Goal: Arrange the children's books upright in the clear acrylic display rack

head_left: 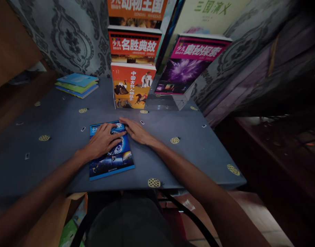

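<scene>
A blue children's book [112, 164] with a space-themed cover lies shut and flat on the table, slightly turned. My left hand [102, 140] rests flat across the middle of its cover, fingers spread and pointing to the upper right. At the book's upper right corner is my right hand [136, 131], its fingers stretched along the top edge and the thumb close to the left hand's fingertips. Part of the cover picture and title is hidden beneath my hands.
A clear stand [182, 101] behind holds several upright books, among them an orange book [133, 85] and a purple book [189, 67]. At the back left lies a small stack of thin books [77, 84]. The grey-blue tablecloth [198, 154] has a pineapple pattern.
</scene>
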The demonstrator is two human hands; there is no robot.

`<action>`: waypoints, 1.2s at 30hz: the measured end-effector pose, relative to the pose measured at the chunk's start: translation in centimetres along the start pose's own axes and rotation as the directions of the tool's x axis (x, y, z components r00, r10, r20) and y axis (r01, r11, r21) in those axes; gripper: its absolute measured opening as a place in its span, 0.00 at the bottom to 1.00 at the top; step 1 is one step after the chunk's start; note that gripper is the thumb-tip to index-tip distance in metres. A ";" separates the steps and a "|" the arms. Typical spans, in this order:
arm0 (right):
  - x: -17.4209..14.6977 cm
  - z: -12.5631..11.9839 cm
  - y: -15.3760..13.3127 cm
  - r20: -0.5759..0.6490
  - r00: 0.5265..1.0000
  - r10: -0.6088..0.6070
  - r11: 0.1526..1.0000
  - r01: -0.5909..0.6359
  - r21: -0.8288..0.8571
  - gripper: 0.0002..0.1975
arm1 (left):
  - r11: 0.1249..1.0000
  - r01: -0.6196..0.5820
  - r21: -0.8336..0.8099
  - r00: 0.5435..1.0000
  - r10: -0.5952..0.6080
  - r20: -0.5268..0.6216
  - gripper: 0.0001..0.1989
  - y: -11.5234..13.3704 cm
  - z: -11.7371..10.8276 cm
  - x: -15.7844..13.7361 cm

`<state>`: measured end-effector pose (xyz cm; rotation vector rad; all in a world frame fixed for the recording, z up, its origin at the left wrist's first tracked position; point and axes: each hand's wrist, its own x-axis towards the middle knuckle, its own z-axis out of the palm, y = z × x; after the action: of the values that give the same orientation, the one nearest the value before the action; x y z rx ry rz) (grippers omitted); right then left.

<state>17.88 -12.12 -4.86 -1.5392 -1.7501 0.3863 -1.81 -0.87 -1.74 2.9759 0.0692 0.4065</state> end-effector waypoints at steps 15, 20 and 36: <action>-0.4 -0.2 -1.0 0.023 1.000 0.020 0.999 -0.019 -0.045 0.30 | 0.965 -0.224 -0.136 0.969 0.236 0.072 0.19 5.2 -1.6 -3.6; -0.5 -0.2 -1.0 0.033 0.999 0.028 0.997 -0.025 -0.073 0.33 | 0.954 -0.231 -0.190 0.965 0.249 0.078 0.19 5.9 -1.8 -4.2; -2.4 0.5 -4.3 0.122 0.990 0.071 0.938 -0.024 -0.346 0.29 | 0.299 0.093 -0.950 0.833 -0.546 -0.090 0.17 3.8 -1.5 -4.0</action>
<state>14.48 -15.26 -3.15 -1.8399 -1.9656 0.2165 -5.94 -4.71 -0.83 1.6063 0.3663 0.7008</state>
